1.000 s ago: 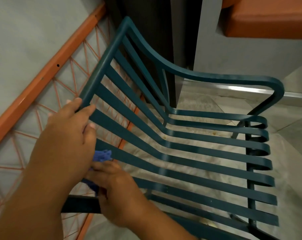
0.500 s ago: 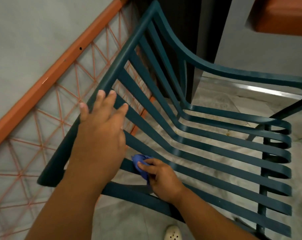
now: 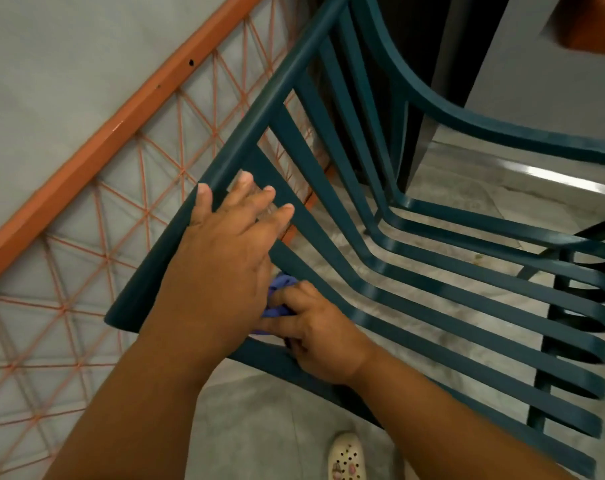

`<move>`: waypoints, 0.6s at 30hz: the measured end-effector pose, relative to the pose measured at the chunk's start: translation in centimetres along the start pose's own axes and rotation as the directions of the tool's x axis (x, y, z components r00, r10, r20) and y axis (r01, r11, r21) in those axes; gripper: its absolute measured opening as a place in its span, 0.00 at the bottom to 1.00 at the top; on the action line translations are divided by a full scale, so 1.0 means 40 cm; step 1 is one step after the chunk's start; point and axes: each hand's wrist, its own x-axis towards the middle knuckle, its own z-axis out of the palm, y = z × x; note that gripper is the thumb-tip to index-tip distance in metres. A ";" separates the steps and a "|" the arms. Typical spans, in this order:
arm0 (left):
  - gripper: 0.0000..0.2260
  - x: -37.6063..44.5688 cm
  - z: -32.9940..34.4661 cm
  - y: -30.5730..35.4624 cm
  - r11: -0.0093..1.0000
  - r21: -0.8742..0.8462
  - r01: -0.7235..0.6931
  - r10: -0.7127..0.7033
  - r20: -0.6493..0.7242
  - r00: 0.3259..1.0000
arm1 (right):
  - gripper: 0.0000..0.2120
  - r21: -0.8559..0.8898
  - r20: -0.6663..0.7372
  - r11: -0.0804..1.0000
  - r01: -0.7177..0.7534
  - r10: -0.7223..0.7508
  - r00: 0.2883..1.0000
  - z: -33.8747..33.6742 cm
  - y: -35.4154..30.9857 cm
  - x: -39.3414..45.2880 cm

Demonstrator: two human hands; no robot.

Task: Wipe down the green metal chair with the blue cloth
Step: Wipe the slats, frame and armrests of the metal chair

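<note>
An orange lattice frame point(image 3: 96, 216) stands at far left, and just beside it the left hand point(image 3: 224, 258) lies flat, fingers straight, on the top rail of the green metal chair point(image 3: 432, 299), probably to steady it. To its right, the right hand point(image 3: 318, 337) pinches the bunched blue cloth point(image 3: 282, 289) against a low back slat, apparently mid-wipe. Most of the cloth is hidden between the hands, and the chair's far edge is cut off.

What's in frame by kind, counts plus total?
Hands: 2, left hand resting on the chair rail, right hand gripping the cloth
Green metal chair: 1
Blue cloth: 1, bunched, mostly hidden
Orange frame with cord lattice: 1
White perforated shoe: 1
Total: 6
</note>
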 end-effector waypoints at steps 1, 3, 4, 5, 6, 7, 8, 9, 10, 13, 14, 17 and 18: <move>0.20 -0.004 -0.002 0.000 1.000 0.001 0.012 -0.012 -0.009 1.000 | 0.21 -0.004 0.061 0.999 -0.033 0.034 0.998 0.007 0.031 -0.019; 0.20 -0.011 -0.003 0.000 0.999 0.030 0.041 -0.040 -0.020 0.999 | 0.18 -0.026 0.173 0.994 -0.104 0.107 0.979 0.020 0.091 -0.061; 0.20 -0.013 0.000 0.000 0.997 0.049 0.059 -0.058 -0.025 0.998 | 0.19 -0.052 0.233 0.989 -0.136 0.144 0.962 0.026 0.117 -0.080; 0.21 -0.015 0.004 0.000 0.995 0.064 0.078 -0.076 -0.032 0.997 | 0.20 -0.080 0.309 0.984 -0.162 0.179 0.934 0.032 0.138 -0.097; 0.21 -0.017 0.008 0.000 0.993 0.072 0.094 -0.091 -0.042 0.995 | 0.22 -0.116 0.374 0.978 -0.175 0.207 0.904 0.040 0.162 -0.115; 0.21 -0.016 0.014 -0.001 0.992 0.069 0.102 -0.098 -0.057 0.994 | 0.24 -0.170 0.436 0.968 -0.182 0.240 0.868 0.051 0.188 -0.132; 0.20 -0.016 0.018 0.000 0.992 0.064 0.108 -0.103 -0.077 0.992 | 0.25 -0.245 0.517 0.952 -0.184 0.289 0.805 0.064 0.216 -0.149; 0.20 -0.016 0.022 0.001 0.991 0.063 0.117 -0.111 -0.093 0.989 | 0.28 -0.317 0.605 0.927 -0.199 0.359 0.711 0.081 0.240 -0.166; 0.20 -0.017 0.025 0.002 0.989 0.066 0.130 -0.123 -0.106 0.987 | 0.31 -0.374 0.671 0.903 -0.211 0.421 0.611 0.100 0.262 -0.181; 0.20 -0.018 0.030 0.004 0.984 0.084 0.158 -0.148 -0.115 0.982 | 0.35 -0.512 0.740 0.847 -0.145 0.520 0.426 0.148 0.303 -0.216; 0.20 -0.019 0.032 0.004 0.983 0.095 0.157 -0.146 -0.111 0.983 | 0.35 -0.537 0.735 0.834 -0.124 0.535 0.417 0.149 0.301 -0.218; 0.20 -0.019 0.032 0.003 0.982 0.115 0.149 -0.137 -0.109 0.985 | 0.32 -0.560 0.723 0.811 -0.166 0.577 0.379 0.144 0.306 -0.226; 0.20 -0.019 0.032 0.003 0.982 0.113 0.151 -0.139 -0.109 0.984 | 0.30 -0.546 0.719 0.803 -0.237 0.595 0.359 0.146 0.320 -0.238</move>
